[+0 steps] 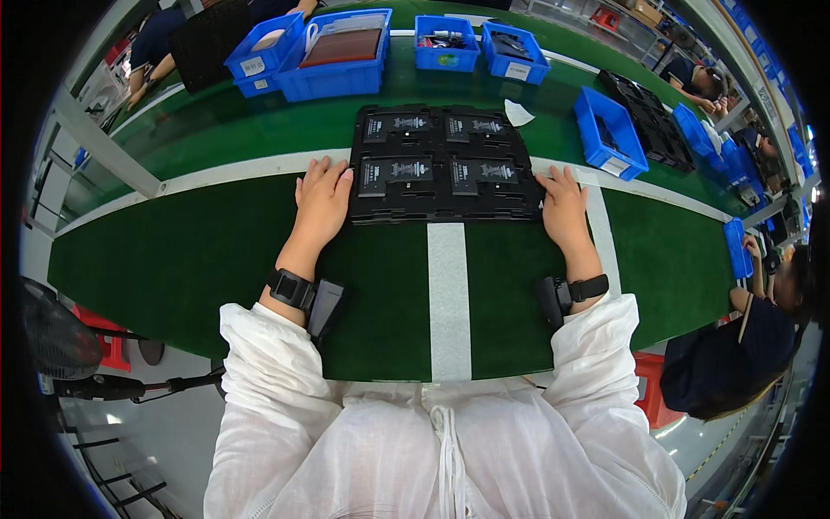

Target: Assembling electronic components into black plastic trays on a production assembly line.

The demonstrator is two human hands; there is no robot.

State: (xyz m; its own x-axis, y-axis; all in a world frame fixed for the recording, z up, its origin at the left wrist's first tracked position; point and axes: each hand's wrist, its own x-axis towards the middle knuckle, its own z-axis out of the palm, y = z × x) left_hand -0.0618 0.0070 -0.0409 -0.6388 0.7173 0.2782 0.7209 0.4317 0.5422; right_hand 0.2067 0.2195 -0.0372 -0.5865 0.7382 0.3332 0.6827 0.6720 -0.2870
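A black plastic tray (439,208) lies before me across the pale strip at the far side of the green work surface. Several flat black parts with white print, resembling phone batteries (398,176), sit in its recesses. At the tray's left edge rests my left hand (324,203), fingers stretched forward and the inner side close against the tray. My right hand (564,208) is at the opposite edge, its fingers also extended. Neither hand visibly wraps round the tray; exact contact is hard to tell. Each wrist carries a black strapped device.
Beyond the tray, a green belt carries blue bins (335,76) with small parts and a brown item. Another blue bin (609,134) stands right, beside stacked black trays (648,121). A white scrap (519,113) touches the tray's far corner. A co-worker (735,337) sits at right; a fan (60,333) stands left.
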